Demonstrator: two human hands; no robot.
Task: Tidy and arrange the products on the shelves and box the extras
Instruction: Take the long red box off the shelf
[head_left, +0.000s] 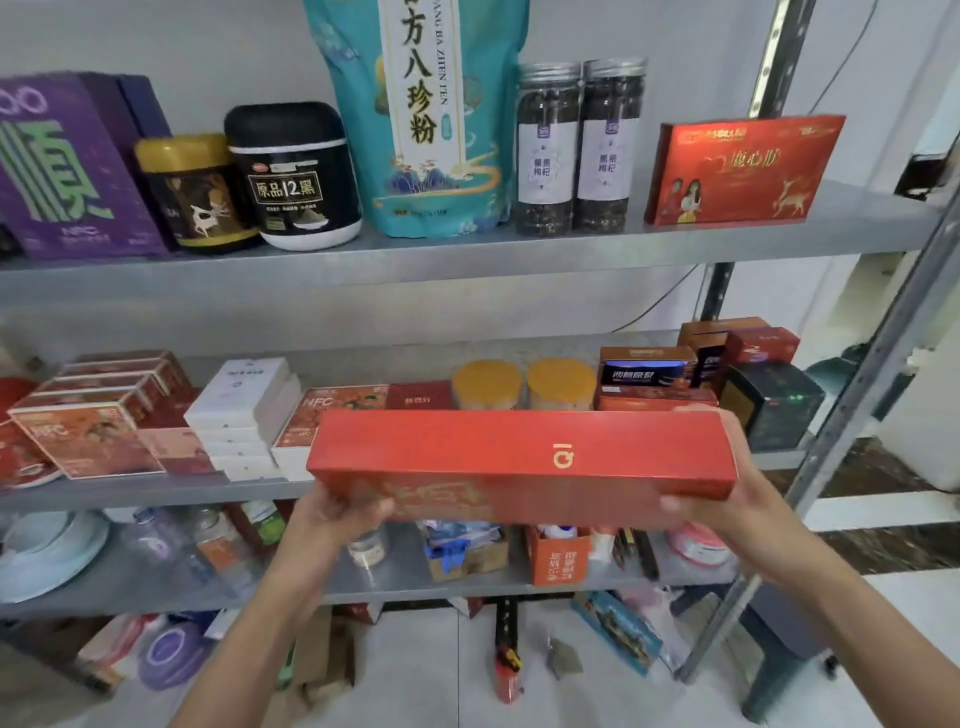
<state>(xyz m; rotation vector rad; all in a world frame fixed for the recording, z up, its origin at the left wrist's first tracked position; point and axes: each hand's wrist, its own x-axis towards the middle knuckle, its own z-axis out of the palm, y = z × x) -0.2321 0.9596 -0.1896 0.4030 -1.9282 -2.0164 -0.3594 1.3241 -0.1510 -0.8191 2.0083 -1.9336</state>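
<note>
From the head camera, you hold the long red box (519, 462) level in front of the middle shelf (156, 493), lengthwise along its edge. Your left hand (337, 512) grips the lower left corner, thumb on the front face and fingers hidden beneath. Your right hand (727, 499) wraps the right end, fingertips curling over its top edge. Holding it at both ends likely keeps so long a box from tipping while you judge where it fits.

Behind it, the shelf is crowded: a stack of white boxes (241, 415) on the left, 2 orange-lidded jars (485, 384) in the middle, and dark cartons (769, 400) to the right. No gap as wide as the box shows there, so it may belong in front of that row, or count as an extra to be boxed.

On the upper shelf (467, 249), the teal pouch (426, 114) and 2 tall jars (582, 150) stand upright, labels facing you, presumably so they read at a glance.
</note>
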